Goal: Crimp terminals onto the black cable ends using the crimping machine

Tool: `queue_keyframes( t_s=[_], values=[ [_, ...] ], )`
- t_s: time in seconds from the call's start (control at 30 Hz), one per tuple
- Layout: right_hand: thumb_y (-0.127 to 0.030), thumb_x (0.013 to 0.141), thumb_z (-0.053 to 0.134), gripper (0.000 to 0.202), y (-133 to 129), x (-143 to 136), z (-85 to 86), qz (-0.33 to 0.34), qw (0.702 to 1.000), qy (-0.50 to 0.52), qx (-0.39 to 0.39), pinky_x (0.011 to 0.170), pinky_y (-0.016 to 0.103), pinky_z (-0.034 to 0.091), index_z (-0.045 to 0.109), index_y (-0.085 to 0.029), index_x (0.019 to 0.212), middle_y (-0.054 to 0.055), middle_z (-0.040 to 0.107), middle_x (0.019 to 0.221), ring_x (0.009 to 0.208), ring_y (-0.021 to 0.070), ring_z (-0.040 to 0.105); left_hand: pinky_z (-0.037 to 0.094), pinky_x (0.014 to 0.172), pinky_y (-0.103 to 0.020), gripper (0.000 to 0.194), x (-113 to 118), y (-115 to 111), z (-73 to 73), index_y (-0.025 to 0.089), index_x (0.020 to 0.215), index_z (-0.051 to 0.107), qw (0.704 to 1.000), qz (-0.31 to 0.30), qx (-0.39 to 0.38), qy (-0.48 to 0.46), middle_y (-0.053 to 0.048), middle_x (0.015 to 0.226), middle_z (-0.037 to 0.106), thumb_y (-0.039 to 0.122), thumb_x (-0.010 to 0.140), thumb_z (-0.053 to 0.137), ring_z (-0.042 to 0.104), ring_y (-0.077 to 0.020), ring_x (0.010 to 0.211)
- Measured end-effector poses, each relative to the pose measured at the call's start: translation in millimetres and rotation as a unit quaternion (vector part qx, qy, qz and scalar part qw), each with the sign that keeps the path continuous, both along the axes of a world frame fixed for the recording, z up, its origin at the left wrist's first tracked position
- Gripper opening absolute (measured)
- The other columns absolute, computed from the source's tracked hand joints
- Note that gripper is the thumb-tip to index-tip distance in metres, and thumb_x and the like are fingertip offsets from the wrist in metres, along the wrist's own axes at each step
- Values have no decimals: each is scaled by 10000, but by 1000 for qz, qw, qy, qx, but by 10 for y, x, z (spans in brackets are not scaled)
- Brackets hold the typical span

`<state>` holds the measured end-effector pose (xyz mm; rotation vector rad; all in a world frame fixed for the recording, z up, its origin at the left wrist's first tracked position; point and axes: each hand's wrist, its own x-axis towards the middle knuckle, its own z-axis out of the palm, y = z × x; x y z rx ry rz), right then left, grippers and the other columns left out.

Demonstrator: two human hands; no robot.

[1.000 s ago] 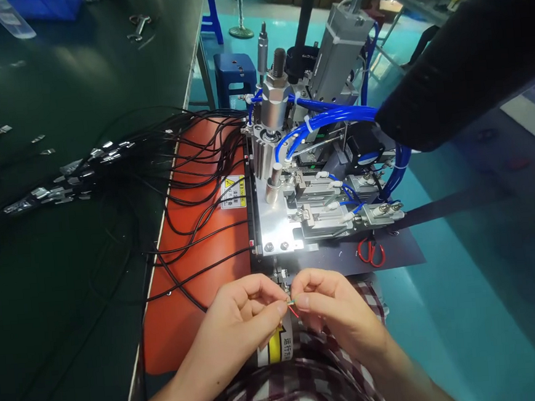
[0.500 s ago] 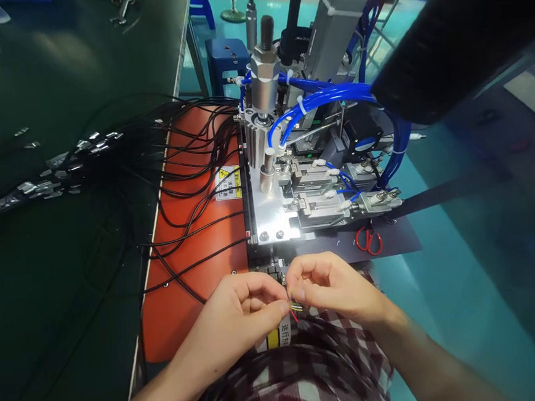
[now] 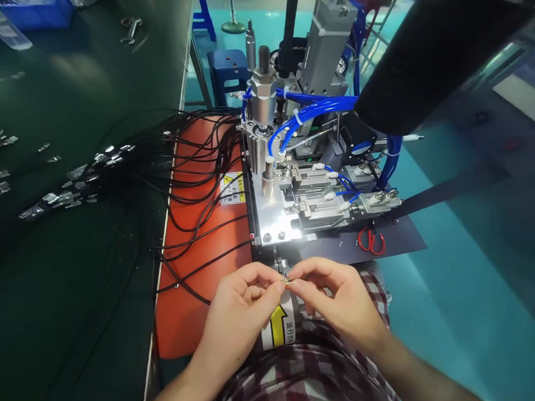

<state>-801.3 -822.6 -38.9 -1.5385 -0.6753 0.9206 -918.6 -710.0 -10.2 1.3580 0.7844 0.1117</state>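
Note:
In front of my body, my left hand (image 3: 238, 305) pinches the end of some thin wires (image 3: 288, 283) between thumb and forefinger. Facing it, my right hand (image 3: 344, 293) pinches the same wires, its fingertips almost touching the left ones. Only a short yellowish and pale bit of wire shows; the fingers hide the rest. Just beyond my fingertips is the near end of a machine (image 3: 275, 215) with a bright metal plate. Below them lies a white label (image 3: 277, 329) with a yellow arrow.
Black cables (image 3: 197, 187) run across an orange panel (image 3: 185, 327) from the machine to a dark green table (image 3: 85, 301), where their metal-tipped ends lie bunched. Red-handled scissors (image 3: 371, 242) rest on a grey board at right. A thick black tube (image 3: 405, 66) overhangs the upper right. A wrench (image 3: 131, 31) lies far left.
Both hands have drawn closer together, fingertips now nearly meeting. The red, yellow and white wire ends that stuck out below are now mostly hidden. The view has tilted slightly.

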Motion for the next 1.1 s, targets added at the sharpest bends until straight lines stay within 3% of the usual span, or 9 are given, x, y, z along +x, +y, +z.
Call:
queue_keyframes(
  t_s=[0.13, 0.2, 0.27, 0.33, 0.43, 0.57, 0.67, 0.97, 1.1],
  values=[
    [-204, 875, 591, 99, -14, -39, 23, -11, 973, -225, 53, 600, 274, 427, 642, -182, 793, 23, 643, 740, 633, 143, 557, 276, 391, -162, 141, 2, -39, -24, 139, 769, 627, 999, 6, 44, -10, 49, 548, 529, 274, 809, 629, 375, -42, 406],
    [-176, 890, 550, 109, -23, -31, 40, -2, 953, -296, 67, 664, 299, 418, 625, -178, 810, 37, 644, 786, 707, 162, 564, 359, 454, -171, 120, -12, -74, -61, 140, 777, 643, 992, 21, 122, -38, 10, 653, 591, 244, 829, 613, 472, -67, 497],
    [-198, 899, 539, 117, -28, -13, 48, 7, 970, -235, 63, 615, 282, 403, 596, -181, 797, 22, 605, 742, 666, 150, 534, 434, 558, -190, 83, -33, -105, -103, 146, 801, 671, 964, 31, 244, -98, -20, 736, 618, 194, 833, 611, 553, -103, 631],
    [-251, 899, 553, 150, -24, 8, 40, 35, 996, -68, 55, 512, 243, 359, 556, -187, 764, -19, 528, 642, 553, 115, 467, 465, 644, -205, 81, -50, -124, -131, 155, 831, 693, 932, 27, 325, -157, -34, 789, 623, 148, 830, 612, 581, -123, 728],
    [-319, 877, 599, 204, -4, 28, 15, 73, 987, 125, 68, 440, 211, 286, 530, -183, 743, -63, 452, 576, 454, 71, 367, 463, 613, -185, 77, -47, -123, -131, 157, 809, 690, 949, 27, 264, -167, -27, 786, 613, 136, 827, 617, 576, -109, 705],
    [-346, 864, 623, 232, 21, 32, -9, 57, 985, 145, 77, 444, 202, 280, 526, -175, 742, -67, 457, 562, 454, 62, 370, 371, 447, -144, 66, -9, -98, -92, 148, 774, 650, 989, 31, 74, -121, 45, 576, 520, 189, 824, 632, 427, -43, 461],
    [-365, 860, 623, 251, 23, 49, -30, 64, 985, 146, 63, 445, 204, 278, 522, -172, 736, -72, 448, 533, 451, 63, 364, 215, 345, -135, 70, 8, -81, -85, 148, 818, 635, 994, 23, 7, -105, 105, 439, 376, 218, 820, 633, 250, -20, 354],
    [-394, 842, 631, 270, 33, 74, -100, 77, 982, 161, 57, 450, 216, 275, 522, -172, 736, -69, 461, 569, 458, 63, 361, 240, 381, -131, 115, 12, -17, -125, 143, 827, 569, 998, -24, -16, -60, 106, 463, 372, 255, 846, 589, 295, -29, 391],
    [-380, 837, 625, 256, 74, 142, -101, 56, 992, 112, 32, 464, 224, 296, 531, -170, 725, -60, 481, 566, 463, 72, 386, 423, 534, -177, 87, -8, 19, -182, 166, 954, 561, 982, -32, 174, -60, 21, 726, 561, 213, 880, 559, 534, -86, 606]
  ],
)
